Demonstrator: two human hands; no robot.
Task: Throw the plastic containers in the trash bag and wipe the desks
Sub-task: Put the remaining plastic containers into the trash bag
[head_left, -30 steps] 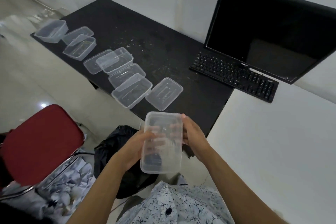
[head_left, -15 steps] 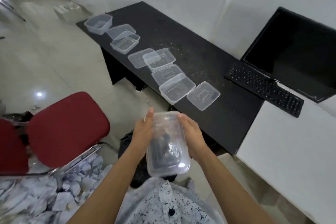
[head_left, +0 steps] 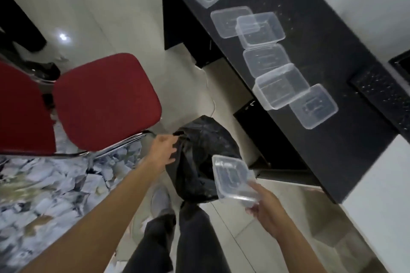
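- Right hand pinches the clear container by its near end; its long axis runs away from the fingers, over the trash bag.
- Left hand grips the bag's rim.

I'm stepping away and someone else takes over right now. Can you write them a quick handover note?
Left hand grips the rim of the trash bag, which sits on the floor by the black desk.
Right hand holds one clear container by the bag's opening, not yet dropped.
Done: cannot tell what is in the bag.
Left: drop it in, bin the containers and lids on the desk, wipe; crumbs show there.
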